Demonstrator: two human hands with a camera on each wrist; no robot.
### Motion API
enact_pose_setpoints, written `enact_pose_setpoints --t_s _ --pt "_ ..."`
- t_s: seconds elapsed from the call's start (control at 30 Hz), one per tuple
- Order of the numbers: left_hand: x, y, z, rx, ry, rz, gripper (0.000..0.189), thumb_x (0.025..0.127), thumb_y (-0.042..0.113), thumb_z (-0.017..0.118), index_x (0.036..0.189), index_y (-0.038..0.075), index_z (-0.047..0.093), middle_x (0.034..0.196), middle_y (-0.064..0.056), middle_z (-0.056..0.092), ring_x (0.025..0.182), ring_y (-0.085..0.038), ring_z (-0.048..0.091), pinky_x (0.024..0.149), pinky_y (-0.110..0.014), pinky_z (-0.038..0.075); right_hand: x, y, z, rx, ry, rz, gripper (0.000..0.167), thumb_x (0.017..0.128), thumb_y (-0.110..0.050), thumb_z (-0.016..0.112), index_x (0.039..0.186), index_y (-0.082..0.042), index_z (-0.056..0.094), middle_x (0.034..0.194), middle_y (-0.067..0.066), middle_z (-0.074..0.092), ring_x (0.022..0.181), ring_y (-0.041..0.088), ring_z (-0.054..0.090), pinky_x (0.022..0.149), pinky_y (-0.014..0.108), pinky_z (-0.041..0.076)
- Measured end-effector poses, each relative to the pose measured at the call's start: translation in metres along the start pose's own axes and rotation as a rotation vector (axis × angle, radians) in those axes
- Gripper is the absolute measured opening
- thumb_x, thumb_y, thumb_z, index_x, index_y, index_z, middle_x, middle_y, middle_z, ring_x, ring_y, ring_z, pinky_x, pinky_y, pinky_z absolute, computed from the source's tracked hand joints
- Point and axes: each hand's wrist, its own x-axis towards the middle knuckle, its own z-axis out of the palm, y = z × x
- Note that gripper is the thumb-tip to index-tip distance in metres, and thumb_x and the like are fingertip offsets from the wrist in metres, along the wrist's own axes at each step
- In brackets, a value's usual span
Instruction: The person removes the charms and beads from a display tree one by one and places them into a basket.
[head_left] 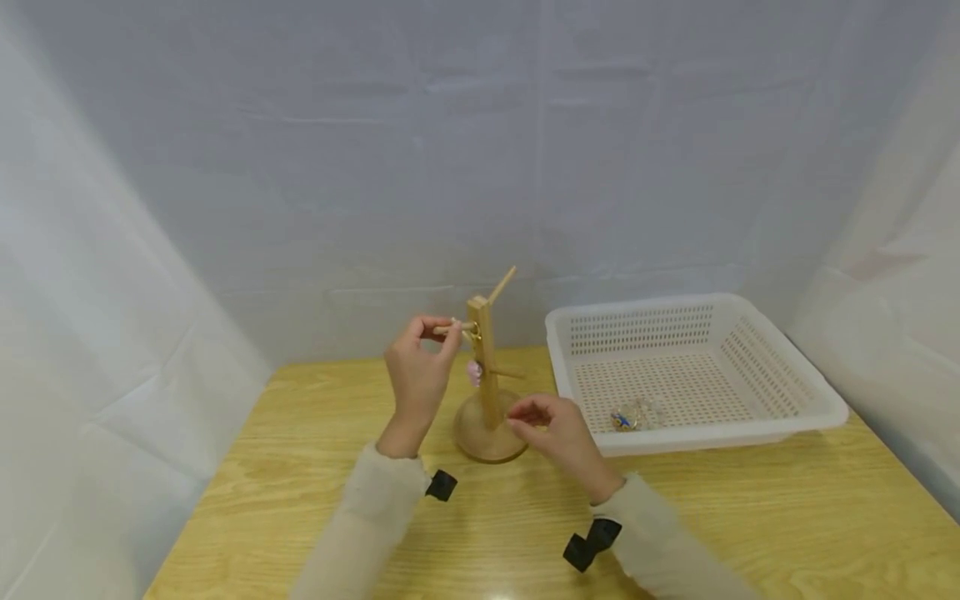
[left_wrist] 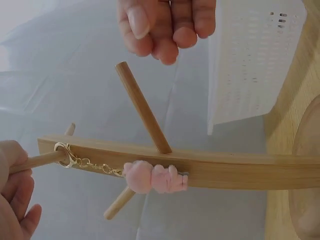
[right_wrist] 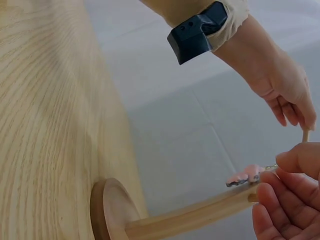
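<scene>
A wooden peg stand (head_left: pixel 490 400) with a round base stands upright on the table. With thumb and fingertips, my left hand (head_left: pixel 420 371) pinches the end of an upper peg (left_wrist: pixel 40 161). A keychain with a pink figure (left_wrist: pixel 150 177) hangs from that peg by its gold ring (left_wrist: pixel 73 161), which sits close to the post. Its chain and figure lie along the post's side. My right hand (head_left: pixel 558 433) is to the right of the post, low near the base, its fingers loosely curled and holding nothing.
On the right of the table is a white perforated basket (head_left: pixel 697 442). Small shiny items, one with blue on it (head_left: pixel 624 421), lie in its near-left corner. Other pegs (left_wrist: pixel 142 107) jut from the post. Pale sheeting (head_left: pixel 450 167) hangs behind the table and at both sides.
</scene>
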Motion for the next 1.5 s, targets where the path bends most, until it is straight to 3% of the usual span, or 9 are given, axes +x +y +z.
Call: enact_pose_setpoints --t_s 0.13,0.27,0.5,0.7,0.83,1.0,1.07,1.27,1.5 --pt "0.003 -0.006 -0.003 -0.014 -0.057 0.054 0.01 0.082 0.008 0.072 0.084 0.0 0.067 0.077 -0.011 0.069 0.072 -0.024 0.064 0.067 -0.037 0.051 0.003 0.001 0.009 0.032 0.042 0.048 0.01 0.082 0.001 0.07 0.09 0.004 0.067 0.087 0.015 0.069 0.077 0.014 0.063 0.069 0.024 0.052" --pt "0.009 -0.014 -0.011 -0.065 -0.212 0.07 0.019 0.082 0.012 0.074 0.095 0.001 0.067 0.091 -0.01 0.07 0.087 -0.024 0.064 0.081 -0.039 0.05 0.007 0.002 0.016 0.082 0.07 0.092 0.012 0.082 0.0 0.071 0.093 0.003 0.067 0.09 0.013 0.068 0.081 0.017 0.063 0.07 0.023 0.052" --pt "0.02 -0.036 -0.022 -0.141 -0.481 0.002 0.046 0.078 0.006 0.077 0.12 0.001 0.059 0.112 -0.013 0.065 0.105 -0.026 0.06 0.093 -0.041 0.046 0.016 0.002 0.025 0.074 0.101 0.094 0.016 0.082 -0.004 0.072 0.096 -0.001 0.068 0.091 0.008 0.069 0.081 0.018 0.064 0.071 0.025 0.053" --pt "0.032 -0.059 -0.018 -0.194 -0.657 -0.062 0.041 0.086 -0.001 0.066 0.126 -0.002 0.055 0.124 -0.019 0.059 0.118 -0.031 0.052 0.1 -0.047 0.039 0.021 0.003 0.028 0.027 0.098 0.107 0.014 0.082 -0.007 0.072 0.095 -0.007 0.068 0.09 0.002 0.069 0.081 0.013 0.063 0.073 0.024 0.053" --pt "0.037 -0.072 -0.014 -0.194 -0.722 -0.148 0.039 0.091 0.004 0.061 0.129 -0.003 0.054 0.13 -0.019 0.055 0.123 -0.032 0.048 0.101 -0.05 0.038 0.021 0.004 0.03 0.038 0.097 0.095 0.013 0.081 -0.003 0.071 0.094 -0.004 0.068 0.089 0.005 0.068 0.08 0.015 0.063 0.072 0.025 0.053" --pt "0.042 -0.081 -0.009 -0.222 -0.789 -0.393 0.039 0.094 0.01 0.058 0.13 -0.003 0.052 0.131 -0.019 0.054 0.121 -0.032 0.05 0.102 -0.046 0.039 0.02 0.006 0.03 0.043 0.105 0.117 0.014 0.08 -0.001 0.072 0.093 -0.005 0.068 0.089 0.005 0.068 0.08 0.014 0.063 0.072 0.024 0.053" --pt "0.043 -0.082 -0.007 -0.245 -0.811 -0.449 0.037 0.095 0.012 0.057 0.129 -0.003 0.053 0.129 -0.02 0.055 0.12 -0.032 0.051 0.103 -0.046 0.038 0.021 0.006 0.029 0.054 0.104 0.124 0.014 0.08 -0.001 0.072 0.093 -0.005 0.068 0.089 0.005 0.068 0.08 0.015 0.063 0.072 0.024 0.053" --pt "0.043 -0.08 -0.001 -0.274 -0.84 -0.513 0.033 0.093 0.008 0.06 0.124 -0.001 0.058 0.121 -0.018 0.06 0.111 -0.027 0.057 0.099 -0.043 0.043 0.022 0.006 0.028 0.071 0.086 0.095 0.014 0.081 -0.003 0.072 0.095 -0.002 0.068 0.091 0.008 0.069 0.082 0.018 0.064 0.073 0.025 0.054" --pt "0.041 -0.077 0.003 -0.26 -0.803 -0.512 0.028 0.09 0.006 0.063 0.116 -0.003 0.06 0.098 -0.008 0.064 0.088 -0.017 0.061 0.083 -0.03 0.05 0.022 0.004 0.026 0.013 0.081 0.08 0.014 0.081 -0.006 0.072 0.095 -0.004 0.069 0.09 0.006 0.069 0.081 0.015 0.064 0.073 0.025 0.053"
